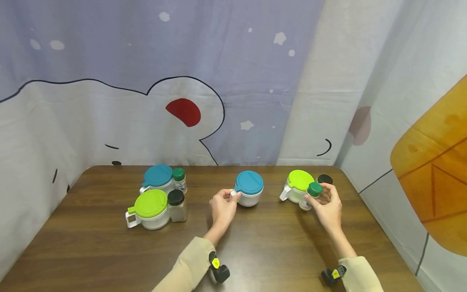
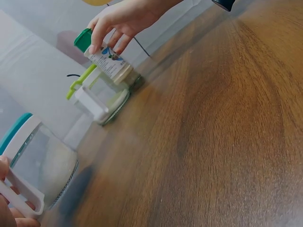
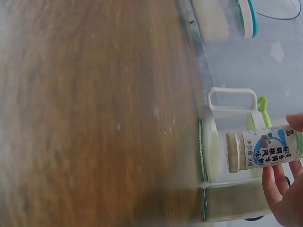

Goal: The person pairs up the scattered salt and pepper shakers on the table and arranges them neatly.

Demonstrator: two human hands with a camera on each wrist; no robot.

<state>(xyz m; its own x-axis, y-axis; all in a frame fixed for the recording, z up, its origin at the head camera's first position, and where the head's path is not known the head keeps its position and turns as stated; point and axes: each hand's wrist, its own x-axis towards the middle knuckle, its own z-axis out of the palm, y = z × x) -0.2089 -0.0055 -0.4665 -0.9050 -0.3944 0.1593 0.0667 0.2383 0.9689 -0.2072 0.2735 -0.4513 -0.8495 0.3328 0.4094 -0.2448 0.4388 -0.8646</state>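
My left hand (image 1: 223,209) grips the white handle of a seasoning jar with a blue lid (image 1: 250,184), which stands at the middle of the table. In my right hand (image 1: 331,211) is a small spice bottle with a green cap (image 1: 314,189), pinched between thumb and fingers. Its printed label (image 3: 271,146) shows in the right wrist view, and its base appears raised off the table. Just behind this bottle stand a jar with a lime-green lid (image 1: 300,180) and a black-capped bottle (image 1: 324,178), the latter mostly hidden by the hand.
On the left of the wooden table (image 1: 255,247) stands a second group: a blue-lidded jar (image 1: 158,175), a lime-lidded jar (image 1: 151,203), a green-capped bottle (image 1: 178,175) and a black-capped bottle (image 1: 176,207). A printed curtain (image 1: 248,81) hangs behind the table.
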